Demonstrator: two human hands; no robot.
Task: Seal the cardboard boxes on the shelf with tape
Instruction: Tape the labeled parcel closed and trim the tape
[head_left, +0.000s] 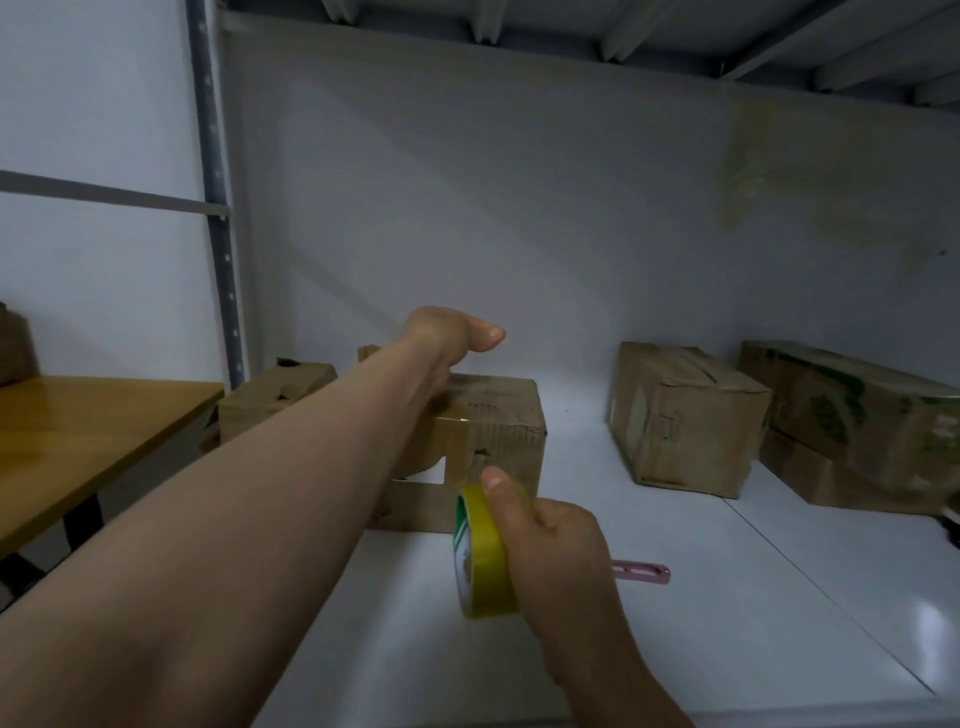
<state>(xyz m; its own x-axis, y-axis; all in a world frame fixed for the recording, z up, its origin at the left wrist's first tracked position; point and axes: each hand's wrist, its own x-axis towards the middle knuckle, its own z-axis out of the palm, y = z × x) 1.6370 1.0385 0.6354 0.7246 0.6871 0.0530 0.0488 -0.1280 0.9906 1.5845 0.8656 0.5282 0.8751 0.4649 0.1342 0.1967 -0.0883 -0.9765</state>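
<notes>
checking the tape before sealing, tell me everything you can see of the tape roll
The tape roll is a yellow ring with a green and white printed side. It stands on edge over the white shelf, just before the middle box. The right grip holds it, thumb over the top, fingers curled round it. Whether a strip is pulled out cannot be told.

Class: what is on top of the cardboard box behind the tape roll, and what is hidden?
The left hand lies on the box top, thumb out. Its fingers and the top's left part are hidden by the forearm.
</notes>
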